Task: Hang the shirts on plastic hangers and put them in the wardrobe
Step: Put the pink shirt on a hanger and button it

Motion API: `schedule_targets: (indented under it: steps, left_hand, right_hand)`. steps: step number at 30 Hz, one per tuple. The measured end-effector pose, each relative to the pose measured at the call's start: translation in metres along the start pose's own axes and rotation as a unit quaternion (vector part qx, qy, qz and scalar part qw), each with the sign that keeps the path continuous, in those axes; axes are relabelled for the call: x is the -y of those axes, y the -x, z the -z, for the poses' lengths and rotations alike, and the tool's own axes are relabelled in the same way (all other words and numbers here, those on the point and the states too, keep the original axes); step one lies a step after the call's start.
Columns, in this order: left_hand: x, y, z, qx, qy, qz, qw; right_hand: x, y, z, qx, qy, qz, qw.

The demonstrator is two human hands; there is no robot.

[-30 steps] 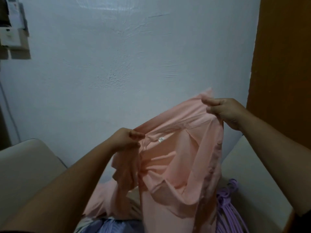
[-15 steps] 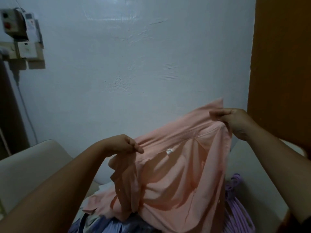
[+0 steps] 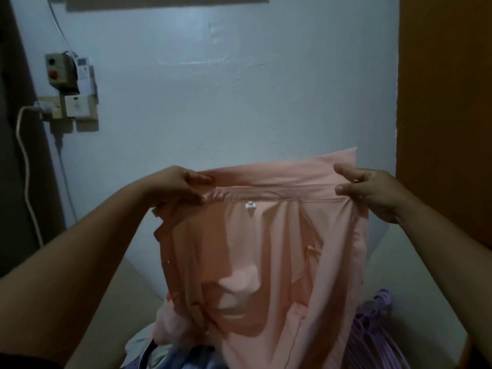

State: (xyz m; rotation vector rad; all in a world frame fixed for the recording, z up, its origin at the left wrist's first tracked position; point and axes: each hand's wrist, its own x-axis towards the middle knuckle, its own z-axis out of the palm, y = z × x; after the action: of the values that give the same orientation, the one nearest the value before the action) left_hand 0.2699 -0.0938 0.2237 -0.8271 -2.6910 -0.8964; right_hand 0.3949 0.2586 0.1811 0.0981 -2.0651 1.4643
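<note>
label (image 3: 250, 205) unreadable, on pink shirt (image 3: 266, 262) collar

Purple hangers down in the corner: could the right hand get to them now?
Probably, but not yet: the right hand pinches the pink shirt collar. The purple hangers lie uncovered below it; letting go should free the way.

Pink shirt (image 3: 266, 257): thin woven cloth, matt, soft folds, light shows through; small white label (image 3: 250, 205) of cloth at collar. Purple hangers (image 3: 372, 334): smooth plastic, slight shine. Wall (image 3: 239, 89): painted plaster, slightly glossy, rough with scratches. Panel at right (image 3: 447, 102): brown wood, matt. Switch box (image 3: 57, 67): grey plastic. Cable (image 3: 26, 166): smooth white plastic.
</note>
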Motion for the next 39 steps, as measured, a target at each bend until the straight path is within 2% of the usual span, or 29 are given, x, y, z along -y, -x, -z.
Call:
schedule_targets:
  steps: [9,12,14,18,20,24,28,31,37,39]
  left_hand:
    - [-0.064,0.016,0.067,-0.112,0.008,-0.056,0.992]
    - [-0.067,0.009,0.061,-0.133,-0.006,-0.062,0.989]
    - [-0.059,-0.001,0.046,-0.114,-0.036,-0.046,0.992]
    - [-0.013,-0.025,-0.014,-0.021,-0.051,0.015,0.998]
    - [0.019,-0.035,-0.054,0.037,-0.097,0.042,0.994]
    - [0.085,-0.049,-0.139,0.146,-0.123,0.103,0.976]
    - [0.138,-0.056,-0.215,0.222,-0.171,0.115,0.953]
    - [0.170,-0.065,-0.257,0.243,-0.210,0.106,0.941]
    - [0.221,-0.089,-0.315,0.217,-0.192,0.100,0.952]
    - [0.232,-0.093,-0.331,0.210,-0.241,0.080,0.944]
  right_hand:
    - [0.051,-0.008,0.013,-0.117,-0.076,0.094,0.986]
    - [0.045,-0.018,0.016,-0.128,-0.080,0.089,0.984]
    - [0.029,-0.024,0.015,-0.129,-0.073,0.066,0.987]
    - [-0.038,-0.025,-0.003,-0.106,-0.024,-0.020,0.994]
    - [-0.087,-0.020,-0.018,-0.077,0.008,-0.084,0.993]
    - [-0.189,-0.002,-0.052,-0.025,0.048,-0.209,0.976]
    - [-0.269,0.014,-0.083,0.002,0.055,-0.300,0.952]
    - [-0.324,0.009,-0.094,0.029,0.097,-0.333,0.937]
    - [-0.402,-0.007,-0.113,0.084,0.164,-0.345,0.920]
    - [-0.421,-0.009,-0.123,0.095,0.173,-0.347,0.917]
